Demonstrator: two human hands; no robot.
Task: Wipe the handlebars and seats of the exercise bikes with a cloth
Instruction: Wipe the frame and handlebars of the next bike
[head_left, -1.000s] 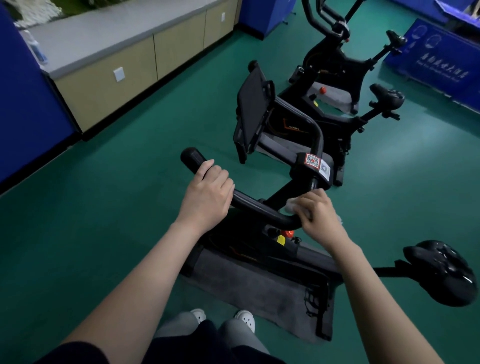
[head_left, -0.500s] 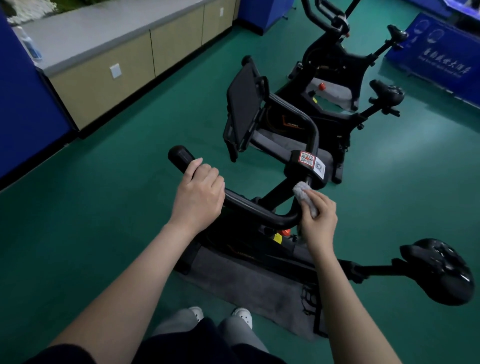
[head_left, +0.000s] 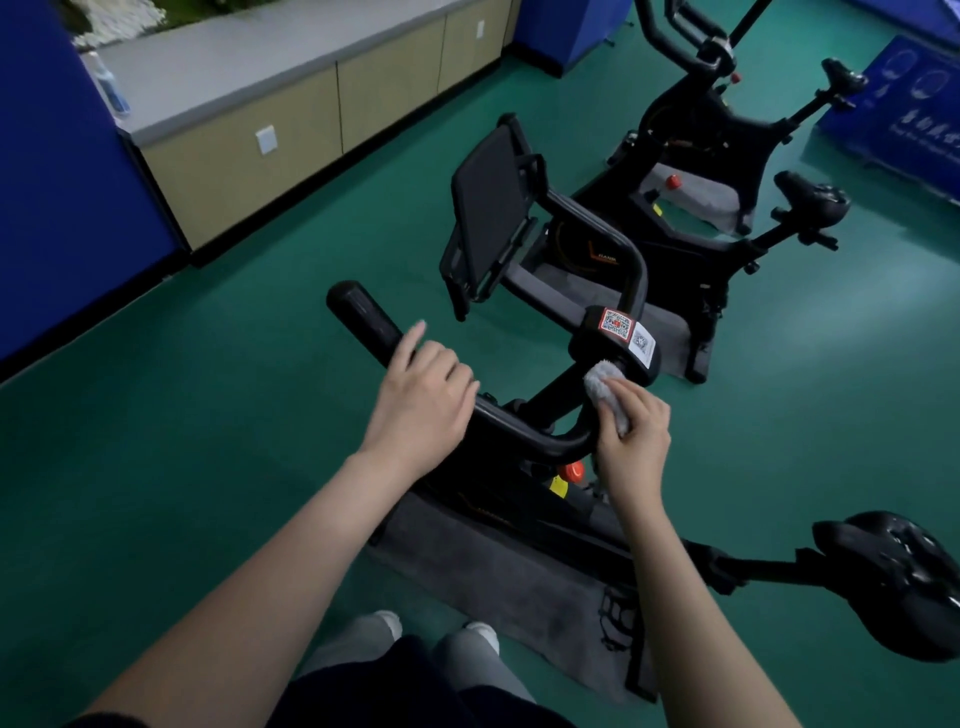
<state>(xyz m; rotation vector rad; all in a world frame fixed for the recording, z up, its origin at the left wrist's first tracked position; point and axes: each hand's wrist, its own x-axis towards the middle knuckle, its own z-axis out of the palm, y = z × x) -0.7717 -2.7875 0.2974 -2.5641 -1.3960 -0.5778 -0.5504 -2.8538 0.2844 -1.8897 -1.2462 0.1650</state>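
Observation:
The nearest black exercise bike stands right in front of me, its handlebar (head_left: 358, 312) running from upper left to a bend at the centre. My left hand (head_left: 423, 400) lies over the bar's left section, fingers curled over it and the index finger straightened. My right hand (head_left: 634, 436) pinches a small grey cloth (head_left: 602, 387) and presses it on the bar's bend, just below the stem clamp with the QR stickers (head_left: 626, 332). The bike's black seat (head_left: 904, 582) sticks out at the lower right, untouched.
A second bike (head_left: 675, 249) with a dark screen (head_left: 491, 208) and a third bike (head_left: 701, 119) stand in a row beyond. A beige cabinet (head_left: 249, 150) with a spray bottle (head_left: 109, 85) lines the left wall. A blue banner (head_left: 909, 114) stands far right. Grey mats (head_left: 519, 587) lie under the bikes.
My right hand has slid the cloth from the bar's lower bend up toward the stem clamp. My left hand stays on the bar; its index finger has straightened.

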